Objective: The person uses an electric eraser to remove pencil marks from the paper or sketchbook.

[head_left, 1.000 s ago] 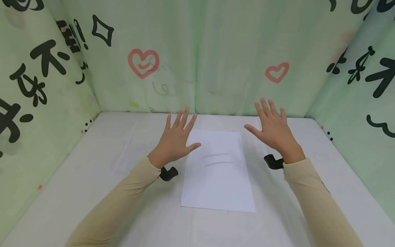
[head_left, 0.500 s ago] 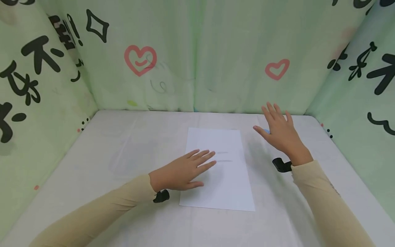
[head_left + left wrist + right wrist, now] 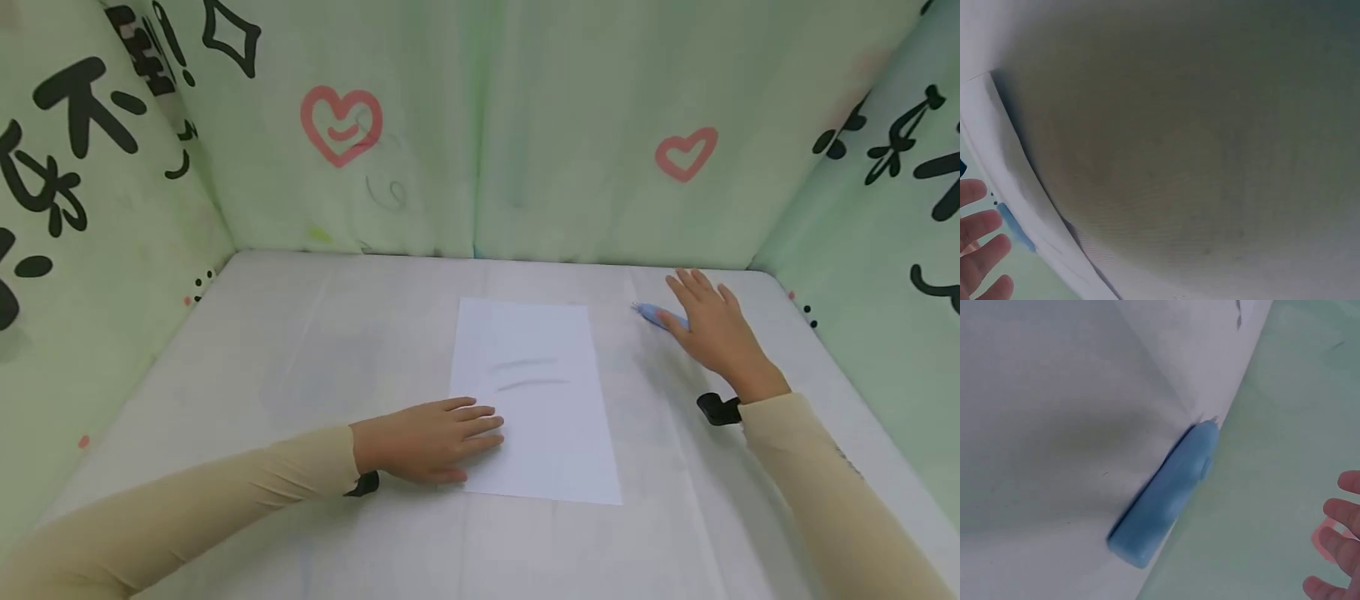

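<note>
A white sheet of paper (image 3: pixel 547 442) with two faint grey strokes lies on the white table. My left hand (image 3: pixel 433 440) is low over the paper's lower left edge, palm down, fingers straight and slightly spread. In the left wrist view, its fingertips (image 3: pixel 980 228) show at the lower left. My right hand (image 3: pixel 716 329), fingers extended, hovers at the right over a short, thick blue tool (image 3: pixel 1163 497) with a rounded body, a small side button and a narrow tip. In the head view the thumb side partly covers this blue tool (image 3: pixel 651 314).
The white-covered table (image 3: pixel 300 333) is enclosed by green curtains (image 3: pixel 562 192) at the back and both sides, printed with black characters and red hearts. A black camera mount (image 3: pixel 718 409) sits at my right wrist, another (image 3: pixel 363 484) at the left.
My left hand has come down and toward me from the far left of the paper to its lower left edge. My right hand has shifted right and lower, uncovering the blue tool.
</note>
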Tool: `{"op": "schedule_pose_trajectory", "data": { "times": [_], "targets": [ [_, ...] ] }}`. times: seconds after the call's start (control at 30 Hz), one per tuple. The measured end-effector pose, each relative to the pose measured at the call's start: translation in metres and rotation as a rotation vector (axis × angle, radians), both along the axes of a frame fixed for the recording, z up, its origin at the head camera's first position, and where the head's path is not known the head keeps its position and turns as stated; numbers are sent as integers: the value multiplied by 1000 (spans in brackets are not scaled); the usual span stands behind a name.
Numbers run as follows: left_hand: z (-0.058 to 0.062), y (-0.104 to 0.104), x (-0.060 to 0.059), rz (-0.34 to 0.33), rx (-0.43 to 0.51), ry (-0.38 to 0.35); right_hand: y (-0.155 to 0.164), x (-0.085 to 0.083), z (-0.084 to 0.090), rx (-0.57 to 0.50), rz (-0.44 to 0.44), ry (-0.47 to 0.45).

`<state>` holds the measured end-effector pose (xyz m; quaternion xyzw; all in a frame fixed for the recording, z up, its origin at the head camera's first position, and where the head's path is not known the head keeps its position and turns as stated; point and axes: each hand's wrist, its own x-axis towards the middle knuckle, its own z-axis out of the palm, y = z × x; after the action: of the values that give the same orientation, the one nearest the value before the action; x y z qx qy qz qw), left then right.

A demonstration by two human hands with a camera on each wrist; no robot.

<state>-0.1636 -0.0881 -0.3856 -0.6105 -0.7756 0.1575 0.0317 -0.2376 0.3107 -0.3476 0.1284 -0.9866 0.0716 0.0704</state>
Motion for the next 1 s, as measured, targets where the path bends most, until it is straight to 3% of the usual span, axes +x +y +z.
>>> {"op": "schedule_pose_trajectory", "data": {
  "times": [0.13,0.4,0.67,1.0],
  "targets": [
    [-3,-5,-4,-5,16,-28,9,-4,-7,2,-11,-21],
    [-12,-10,-15,39,49,-178,22,-11,-17,-11,-27,-75],
    [-15,-14,-23,8,64,-221,30,-20,-22,-36,-17,-145],
    [-20,-16,-22,19,38,-233,37,-35,-32,-81,-54,-262]
  ]
}}
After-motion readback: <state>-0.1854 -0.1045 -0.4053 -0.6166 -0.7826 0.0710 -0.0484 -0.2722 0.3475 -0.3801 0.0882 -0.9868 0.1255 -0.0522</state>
